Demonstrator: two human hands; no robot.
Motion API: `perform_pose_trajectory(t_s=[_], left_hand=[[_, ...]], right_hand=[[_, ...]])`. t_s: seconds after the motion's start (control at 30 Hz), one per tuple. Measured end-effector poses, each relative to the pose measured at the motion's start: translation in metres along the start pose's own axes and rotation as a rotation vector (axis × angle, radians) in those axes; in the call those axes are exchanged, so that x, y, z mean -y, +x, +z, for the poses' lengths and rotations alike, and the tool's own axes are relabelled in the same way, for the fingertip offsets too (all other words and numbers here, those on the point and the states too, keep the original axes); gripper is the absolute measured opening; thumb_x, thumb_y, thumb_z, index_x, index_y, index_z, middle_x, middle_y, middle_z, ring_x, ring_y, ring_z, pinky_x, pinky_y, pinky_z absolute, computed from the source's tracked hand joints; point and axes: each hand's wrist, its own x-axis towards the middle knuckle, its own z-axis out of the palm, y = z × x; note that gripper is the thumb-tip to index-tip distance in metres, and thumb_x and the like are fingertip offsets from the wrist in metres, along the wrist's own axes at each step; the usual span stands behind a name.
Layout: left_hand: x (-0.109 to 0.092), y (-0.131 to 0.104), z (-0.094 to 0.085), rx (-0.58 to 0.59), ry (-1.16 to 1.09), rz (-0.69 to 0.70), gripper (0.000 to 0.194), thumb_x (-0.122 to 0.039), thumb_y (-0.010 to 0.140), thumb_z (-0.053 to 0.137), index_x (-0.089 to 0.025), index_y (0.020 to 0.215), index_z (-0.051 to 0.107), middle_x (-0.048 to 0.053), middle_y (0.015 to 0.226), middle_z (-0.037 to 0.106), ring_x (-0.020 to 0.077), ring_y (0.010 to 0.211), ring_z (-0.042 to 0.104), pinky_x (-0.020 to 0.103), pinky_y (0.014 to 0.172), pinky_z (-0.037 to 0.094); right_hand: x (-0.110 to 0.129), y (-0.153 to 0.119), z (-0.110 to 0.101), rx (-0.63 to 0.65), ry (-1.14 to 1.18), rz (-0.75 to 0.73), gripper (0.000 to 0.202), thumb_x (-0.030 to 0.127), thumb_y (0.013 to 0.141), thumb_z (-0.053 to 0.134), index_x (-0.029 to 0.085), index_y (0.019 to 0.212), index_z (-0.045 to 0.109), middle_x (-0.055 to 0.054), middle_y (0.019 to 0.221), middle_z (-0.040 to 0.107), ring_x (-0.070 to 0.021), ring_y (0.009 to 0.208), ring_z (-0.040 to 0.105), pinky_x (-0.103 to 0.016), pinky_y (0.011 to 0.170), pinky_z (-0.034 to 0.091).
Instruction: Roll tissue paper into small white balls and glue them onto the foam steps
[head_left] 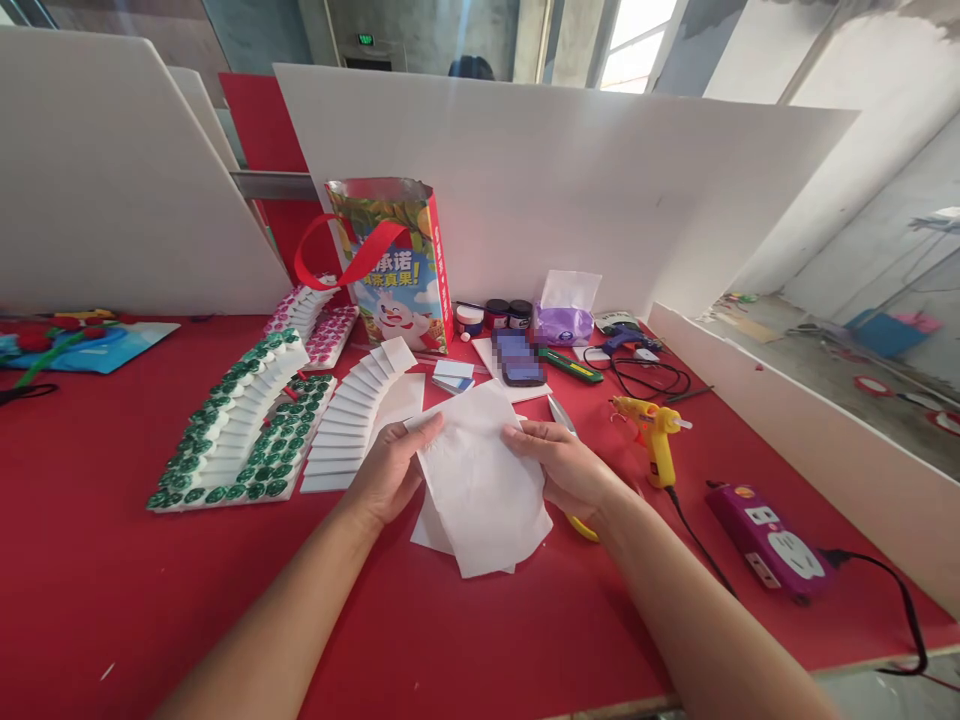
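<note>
A thin white tissue (pixel 480 480) is stretched between my two hands above the red table. My left hand (pixel 394 465) pinches its upper left edge, thumb on top. On the other side my right hand (pixel 562 460) grips the upper right edge the same way. Beneath the tissue, a white sheet (pixel 431 528) shows at its lower left. Scissors with a yellow handle (pixel 583 528) lie partly hidden under my right hand and the tissue. Left of my left hand stands a curved model staircase of white steps (pixel 349 410).
Another staircase piece with green dots (pixel 225 430) sits further left. A yellow glue gun (pixel 652 435) and a purple power strip (pixel 772 540) with cords lie at right. Behind are a printed bag (pixel 397 270), a tissue pack (pixel 564 318), a phone (pixel 519 358) and a green cutter (pixel 571 366).
</note>
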Motion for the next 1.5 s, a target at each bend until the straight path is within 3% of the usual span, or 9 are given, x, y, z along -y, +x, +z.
perform_pose_trajectory(t_s=[0.23, 0.37, 0.6, 0.7, 0.9, 1.03, 1.1, 1.3, 1.5], left_hand=[[0.002, -0.001, -0.005, 0.199, -0.012, -0.063, 0.052, -0.056, 0.081, 0.079, -0.013, 0.11, 0.077, 0.014, 0.101, 0.08, 0.0317, 0.098, 0.076, 0.038, 0.085, 0.059], [0.004, 0.0, -0.002, 0.219, 0.058, -0.065, 0.037, -0.032, 0.077, 0.087, -0.016, 0.109, 0.077, 0.009, 0.096, 0.08, 0.0242, 0.089, 0.076, 0.03, 0.079, 0.059], [-0.004, -0.001, -0.001, 0.114, -0.108, -0.047, 0.077, -0.013, 0.077, 0.083, -0.029, 0.146, 0.055, 0.003, 0.095, 0.08, 0.014, 0.077, 0.076, 0.022, 0.072, 0.06], [-0.004, 0.001, -0.002, 0.115, -0.162, -0.045, 0.074, -0.011, 0.078, 0.082, -0.03, 0.145, 0.057, 0.001, 0.092, 0.08, 0.0117, 0.074, 0.075, 0.021, 0.071, 0.061], [-0.002, 0.002, -0.002, 0.096, -0.188, -0.088, 0.039, -0.009, 0.07, 0.085, -0.018, 0.107, 0.08, 0.004, 0.098, 0.08, 0.0144, 0.079, 0.075, 0.021, 0.069, 0.063], [-0.004, -0.001, -0.004, 0.091, -0.138, -0.089, 0.032, -0.013, 0.074, 0.082, -0.016, 0.105, 0.081, 0.007, 0.106, 0.079, 0.0147, 0.08, 0.074, 0.022, 0.071, 0.064], [-0.004, -0.002, -0.005, 0.081, -0.12, -0.069, 0.031, -0.015, 0.075, 0.081, -0.017, 0.106, 0.081, 0.008, 0.114, 0.078, 0.0181, 0.088, 0.075, 0.028, 0.081, 0.064], [-0.003, -0.006, -0.008, 0.231, -0.22, 0.003, 0.051, -0.015, 0.069, 0.073, -0.02, 0.12, 0.076, 0.008, 0.142, 0.066, 0.0332, 0.138, 0.056, 0.041, 0.113, 0.051], [-0.013, -0.011, -0.007, 0.236, -0.188, -0.147, 0.043, -0.01, 0.058, 0.081, -0.02, 0.1, 0.082, 0.005, 0.091, 0.08, 0.0147, 0.07, 0.073, 0.018, 0.058, 0.057]], right_hand=[[-0.003, 0.007, -0.002, -0.159, 0.077, -0.224, 0.029, 0.035, 0.071, 0.088, 0.019, 0.092, 0.076, -0.004, 0.086, 0.08, -0.0182, 0.074, 0.073, -0.027, 0.069, 0.058], [0.001, 0.006, -0.003, -0.205, 0.033, -0.372, 0.032, 0.036, 0.08, 0.078, 0.023, 0.109, 0.073, -0.007, 0.114, 0.078, -0.0247, 0.105, 0.074, -0.034, 0.087, 0.06], [0.009, -0.003, -0.021, -0.258, -0.848, -1.004, 0.088, 0.011, 0.083, 0.056, 0.034, 0.162, 0.025, -0.006, 0.173, 0.017, -0.0283, 0.159, 0.021, -0.054, 0.124, 0.031], [0.008, -0.008, -0.018, -0.117, -1.322, -1.038, 0.093, 0.008, 0.083, 0.055, 0.033, 0.165, 0.018, -0.006, 0.175, 0.0, -0.0316, 0.162, 0.0, -0.062, 0.126, 0.019], [-0.006, -0.003, -0.001, 0.035, -1.289, -0.998, 0.046, 0.025, 0.101, 0.051, 0.027, 0.146, 0.056, -0.012, 0.161, 0.045, -0.0289, 0.152, 0.039, -0.054, 0.121, 0.037], [-0.006, -0.008, 0.002, -0.113, -0.883, -0.822, 0.035, 0.038, 0.107, 0.043, 0.026, 0.126, 0.07, -0.011, 0.113, 0.077, -0.0236, 0.103, 0.074, -0.04, 0.094, 0.057], [-0.002, -0.014, 0.003, -0.141, -0.73, -0.763, 0.036, 0.045, 0.105, 0.047, 0.024, 0.121, 0.071, -0.01, 0.105, 0.077, -0.0234, 0.096, 0.075, -0.04, 0.091, 0.058], [0.001, -0.017, 0.008, -0.035, -0.702, -0.811, 0.08, 0.043, 0.077, 0.086, 0.031, 0.149, 0.053, -0.008, 0.158, 0.05, -0.0298, 0.147, 0.044, -0.044, 0.121, 0.036], [0.0, -0.016, 0.005, -0.068, -0.538, -0.602, 0.019, 0.039, 0.088, 0.073, 0.023, 0.094, 0.081, -0.007, 0.098, 0.079, -0.024, 0.092, 0.073, -0.036, 0.085, 0.056]])
